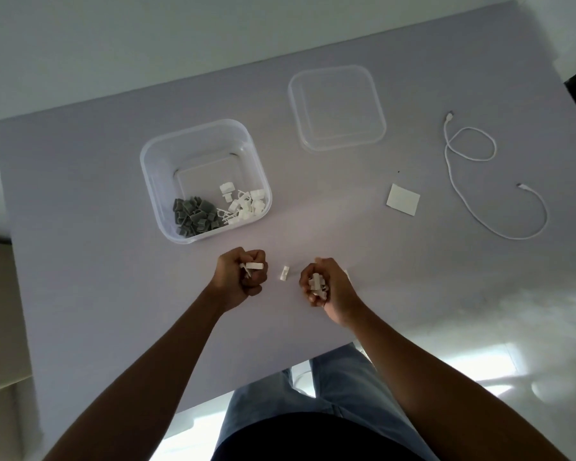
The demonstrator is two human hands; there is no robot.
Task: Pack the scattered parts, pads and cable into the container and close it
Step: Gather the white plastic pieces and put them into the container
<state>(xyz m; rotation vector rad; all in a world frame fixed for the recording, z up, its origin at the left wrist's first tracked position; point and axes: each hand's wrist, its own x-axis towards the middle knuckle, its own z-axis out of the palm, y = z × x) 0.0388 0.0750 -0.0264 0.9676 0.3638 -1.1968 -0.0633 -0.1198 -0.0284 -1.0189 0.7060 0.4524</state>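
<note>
Left hand point(243, 274) and right hand point(323, 284): fingers curled round white clips, one loose clip point(284, 273) on the table point(80, 181) between. Box point(205, 181) beyond, open, grey and white clips inside. Lid point(337, 108), pad point(403, 199), cable point(486, 181) further right, apart.

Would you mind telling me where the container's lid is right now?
In the head view, the clear lid lies flat on the table's far side, right of the open container and left of the white cable.
</note>
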